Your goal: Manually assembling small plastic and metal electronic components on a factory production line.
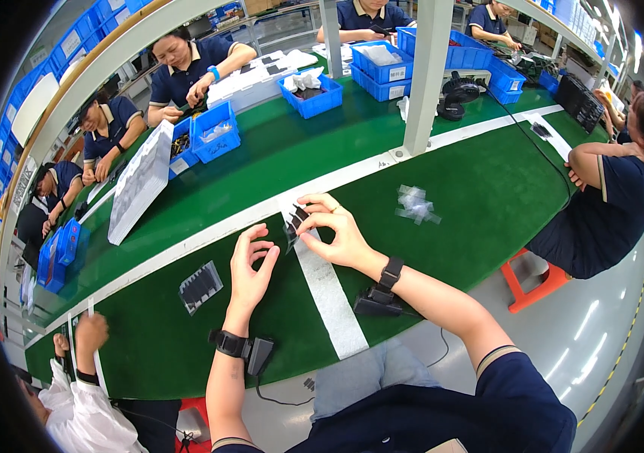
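Observation:
My right hand (335, 232) is closed on a small clear sheet with black strips (294, 222), gripped between thumb and fingers above a white strip (322, 291) that crosses the green tabletop. Just left of that sheet is my left hand (251, 260), its fingers bent and thumb apart, with nothing visible in it. A similar sheet of black strips (200, 287) lies flat on the table to the left of my left hand. Off to the right, a loose pile of clear film pieces (417, 204) rests on the green surface. Both wrists wear black bands with small devices.
A grey-white post (422, 90) rises from the table beyond my right hand. Blue bins (311, 94) and a leaning white board (141, 181) stand across the divider. A black fan (456, 94) is at the back. Co-workers sit around, one close at left (84, 408), another at right (601, 196).

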{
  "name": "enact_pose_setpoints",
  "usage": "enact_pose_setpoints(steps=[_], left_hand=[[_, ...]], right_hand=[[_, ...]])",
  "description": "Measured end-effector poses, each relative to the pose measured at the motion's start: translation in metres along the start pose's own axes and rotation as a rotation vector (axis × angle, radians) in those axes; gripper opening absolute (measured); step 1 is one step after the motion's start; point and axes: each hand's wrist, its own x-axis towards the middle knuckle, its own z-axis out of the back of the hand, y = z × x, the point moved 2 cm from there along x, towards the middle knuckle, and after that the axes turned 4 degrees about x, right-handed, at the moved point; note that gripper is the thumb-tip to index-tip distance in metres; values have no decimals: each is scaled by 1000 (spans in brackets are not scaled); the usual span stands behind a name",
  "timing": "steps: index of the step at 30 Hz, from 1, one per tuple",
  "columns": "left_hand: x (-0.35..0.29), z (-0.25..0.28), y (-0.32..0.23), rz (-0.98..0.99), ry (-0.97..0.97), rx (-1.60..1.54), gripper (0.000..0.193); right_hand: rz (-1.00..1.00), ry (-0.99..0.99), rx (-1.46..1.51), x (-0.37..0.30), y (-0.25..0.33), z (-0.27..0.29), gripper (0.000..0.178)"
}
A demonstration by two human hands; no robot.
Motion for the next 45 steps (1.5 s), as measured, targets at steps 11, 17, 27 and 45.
enact_pose_setpoints(steps=[11,17,27,45], left_hand=[[2,0,3,36,-21,18,41],[3,2,2,-21,-74,-3,38],[2,3,7,81,-96,-90,47],[1,1,-6,155,-23,-388,45]], right_hand=[[63,20,-15,0,-1,-1,10],[46,40,6,1,2,0,10],[115,59,9,4,7,-1,12],[71,210,18,0,6,-4,20]])
